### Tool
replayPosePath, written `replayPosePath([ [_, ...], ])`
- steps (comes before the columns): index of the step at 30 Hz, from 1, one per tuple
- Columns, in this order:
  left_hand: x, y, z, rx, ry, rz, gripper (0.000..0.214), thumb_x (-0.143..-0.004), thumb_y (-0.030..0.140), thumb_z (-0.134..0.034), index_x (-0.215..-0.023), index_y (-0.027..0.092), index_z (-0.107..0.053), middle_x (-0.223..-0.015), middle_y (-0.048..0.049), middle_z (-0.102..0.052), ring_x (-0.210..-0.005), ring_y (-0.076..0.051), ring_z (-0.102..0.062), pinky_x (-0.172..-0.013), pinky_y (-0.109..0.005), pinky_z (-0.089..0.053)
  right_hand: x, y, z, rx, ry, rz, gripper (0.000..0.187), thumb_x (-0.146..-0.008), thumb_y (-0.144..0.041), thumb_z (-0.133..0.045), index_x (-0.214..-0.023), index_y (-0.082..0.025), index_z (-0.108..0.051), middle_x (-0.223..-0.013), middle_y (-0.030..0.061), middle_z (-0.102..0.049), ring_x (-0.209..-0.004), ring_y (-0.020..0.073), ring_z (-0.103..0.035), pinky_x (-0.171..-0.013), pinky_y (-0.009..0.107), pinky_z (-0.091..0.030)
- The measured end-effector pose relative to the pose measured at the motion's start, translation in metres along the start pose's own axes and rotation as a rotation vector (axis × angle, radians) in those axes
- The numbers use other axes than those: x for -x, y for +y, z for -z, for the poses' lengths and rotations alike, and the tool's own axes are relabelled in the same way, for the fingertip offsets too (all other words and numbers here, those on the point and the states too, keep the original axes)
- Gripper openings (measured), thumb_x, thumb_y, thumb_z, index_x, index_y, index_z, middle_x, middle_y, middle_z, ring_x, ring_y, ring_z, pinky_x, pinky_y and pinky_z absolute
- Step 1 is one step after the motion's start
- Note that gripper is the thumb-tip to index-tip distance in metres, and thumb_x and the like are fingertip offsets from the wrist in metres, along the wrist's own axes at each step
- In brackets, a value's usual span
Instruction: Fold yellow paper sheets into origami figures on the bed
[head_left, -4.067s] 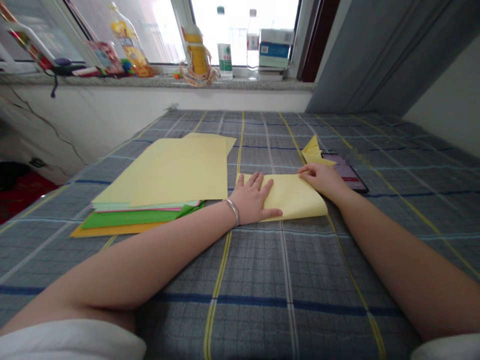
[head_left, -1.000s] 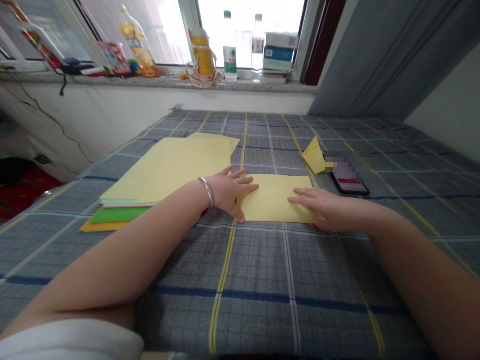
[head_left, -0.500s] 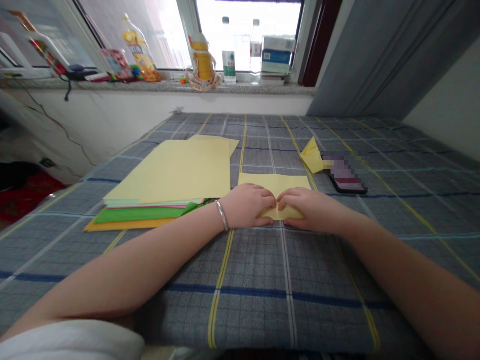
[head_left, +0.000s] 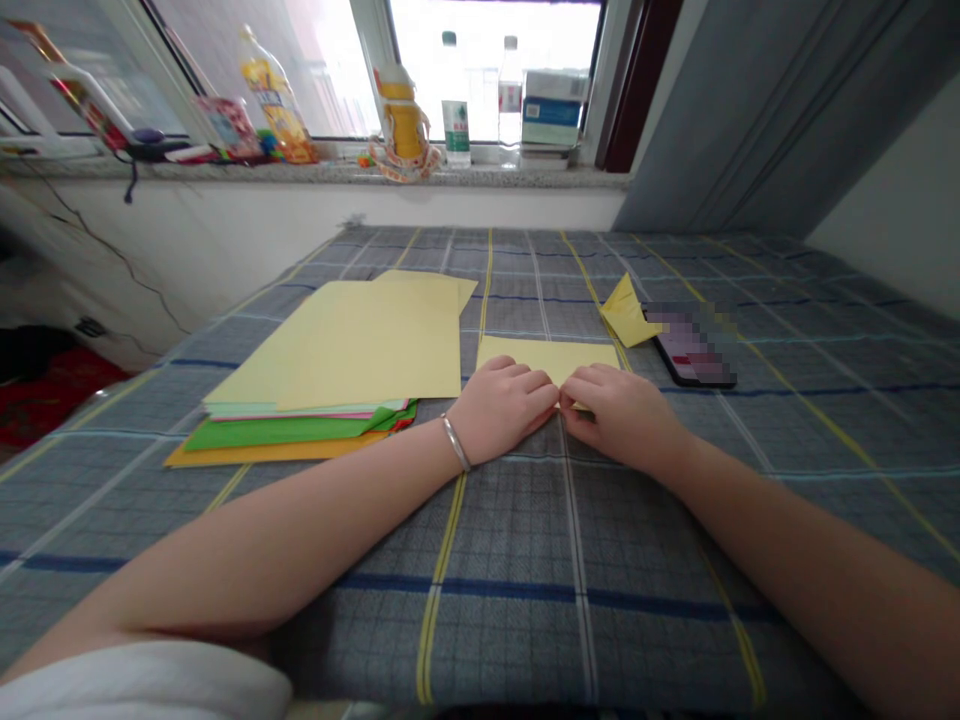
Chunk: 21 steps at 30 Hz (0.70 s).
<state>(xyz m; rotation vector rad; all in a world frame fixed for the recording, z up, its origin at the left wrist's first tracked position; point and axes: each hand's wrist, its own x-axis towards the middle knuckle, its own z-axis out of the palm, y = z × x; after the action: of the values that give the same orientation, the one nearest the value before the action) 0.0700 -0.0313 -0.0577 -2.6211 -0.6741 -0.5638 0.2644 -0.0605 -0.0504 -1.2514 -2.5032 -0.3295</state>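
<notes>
A sheet of pale yellow paper (head_left: 544,356) lies on the checked cloth in front of me, its far part flat and its near edge mostly covered by my hands. From the left, my left hand (head_left: 507,408), with a silver bangle at the wrist, closes its fingers on the near edge at the middle. My right hand (head_left: 624,414) pinches the same edge, its fingertips meeting those of the left. The fingers hide how the edge is bent.
Left of the sheet is a stack of coloured paper (head_left: 375,340), yellow on top. To the right, a small folded yellow paper piece (head_left: 622,315) rests against a phone (head_left: 691,345). Bottles and boxes line the windowsill (head_left: 480,178) behind the checked cloth (head_left: 510,560).
The near edge of the yellow sheet has come away from me, so less paper shows below my hands. My fingers have curled tighter and drawn together at the middle.
</notes>
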Motion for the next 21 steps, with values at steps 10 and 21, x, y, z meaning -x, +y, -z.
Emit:
replayPosePath([
  [10, 0.003, -0.01, -0.006, 0.038, 0.018, 0.054, 0.023, -0.097, 0.033, -0.045, -0.087, 0.02, -0.061, -0.087, -0.0004, -0.068, -0.079, -0.014, -0.06, -0.073, -0.029, -0.04, 0.0, 0.008, -0.001, -0.035, 0.015, -0.059, 0.014, -0.086, -0.022, -0.049, -0.077, -0.022, -0.059, -0.082, 0.0018, -0.065, -0.08, 0.0165, -0.058, -0.064, 0.028, -0.034],
  [21, 0.004, -0.018, -0.013, 0.167, 0.036, 0.182, 0.016, -0.092, 0.026, -0.05, -0.084, 0.018, -0.061, -0.086, -0.0033, -0.067, -0.078, -0.015, -0.06, -0.069, -0.026, -0.044, 0.004, 0.033, 0.011, -0.047, 0.004, -0.107, 0.008, -0.081, -0.021, -0.052, -0.075, -0.023, -0.058, -0.083, -0.0005, -0.065, -0.08, 0.0168, -0.06, -0.061, 0.027, -0.035],
])
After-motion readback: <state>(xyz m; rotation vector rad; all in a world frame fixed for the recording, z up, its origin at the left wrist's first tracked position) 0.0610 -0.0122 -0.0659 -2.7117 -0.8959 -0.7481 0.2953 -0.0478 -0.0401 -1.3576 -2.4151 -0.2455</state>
